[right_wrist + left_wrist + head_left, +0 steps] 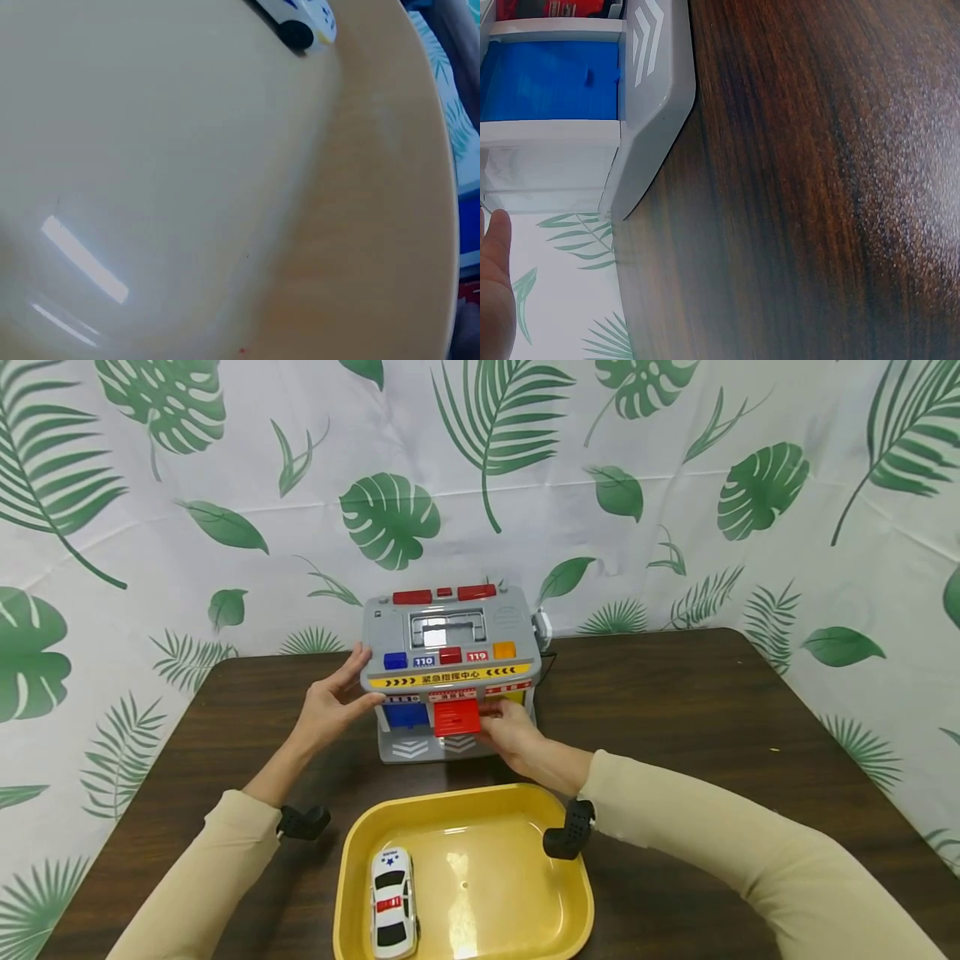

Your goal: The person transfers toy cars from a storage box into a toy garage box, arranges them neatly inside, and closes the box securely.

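A grey toy emergency station point(450, 635) stands near the back of the table, with a blue door point(406, 716) and a red door point(456, 718) that sticks out raised at the front. My left hand point(327, 702) touches the station's left front corner, fingers extended along its side and thumb at the front. At the red door's right edge, my right hand point(516, 733) has bent fingers, whose tips are partly hidden; I cannot tell what they hold. The left wrist view shows the blue door shut and something red point(574, 7) in the middle bay.
A yellow tray point(465, 795) is in front of the station. Inside it, along the left wall, lies a white toy police car point(392, 902). Leaf-patterned cloth point(480, 460) hangs behind the dark wooden table point(675, 710).
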A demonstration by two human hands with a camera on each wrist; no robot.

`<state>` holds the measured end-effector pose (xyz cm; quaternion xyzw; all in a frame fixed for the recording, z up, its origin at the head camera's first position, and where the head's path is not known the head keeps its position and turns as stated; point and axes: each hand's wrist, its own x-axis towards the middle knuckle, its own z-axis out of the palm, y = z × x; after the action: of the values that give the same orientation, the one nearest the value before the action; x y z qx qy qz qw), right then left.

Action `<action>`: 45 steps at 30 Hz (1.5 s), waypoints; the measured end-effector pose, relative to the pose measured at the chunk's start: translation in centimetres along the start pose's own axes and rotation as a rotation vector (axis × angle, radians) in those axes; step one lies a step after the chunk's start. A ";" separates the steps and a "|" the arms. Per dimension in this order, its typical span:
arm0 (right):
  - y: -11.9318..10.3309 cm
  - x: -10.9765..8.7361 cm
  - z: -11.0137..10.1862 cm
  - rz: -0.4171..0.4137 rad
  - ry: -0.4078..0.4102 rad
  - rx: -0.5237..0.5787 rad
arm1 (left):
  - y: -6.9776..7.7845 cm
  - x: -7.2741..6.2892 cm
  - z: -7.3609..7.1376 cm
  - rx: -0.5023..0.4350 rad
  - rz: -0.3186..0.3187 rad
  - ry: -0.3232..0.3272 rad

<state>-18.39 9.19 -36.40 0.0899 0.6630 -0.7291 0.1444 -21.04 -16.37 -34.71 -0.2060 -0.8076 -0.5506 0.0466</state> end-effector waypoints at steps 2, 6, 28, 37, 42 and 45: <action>0.0 0.0 -0.1 0.000 -0.010 -0.005 | 0.0 0.0 0.0 -0.004 0.001 -0.001; 0.0 -0.2 -0.6 -0.002 -0.010 -0.045 | 0.1 0.0 0.0 -0.011 0.002 -0.002; -1.5 -2.7 -2.8 -0.056 0.227 -0.372 | 0.3 1.0 0.1 -0.019 0.018 -0.003; -0.4 -1.3 -1.7 -0.076 0.275 -0.390 | 0.2 0.6 0.0 -0.016 0.001 0.006; 0.2 -0.7 -1.1 -0.099 0.320 -0.342 | 0.0 0.3 -0.1 -0.023 0.000 0.005; 0.6 -0.5 -0.6 -0.102 0.360 -0.316 | -0.1 0.1 -0.2 -0.027 -0.001 0.005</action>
<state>-17.75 9.76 -36.90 0.1609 0.7876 -0.5947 -0.0007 -21.17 -16.53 -34.66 -0.2048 -0.7999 -0.5622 0.0455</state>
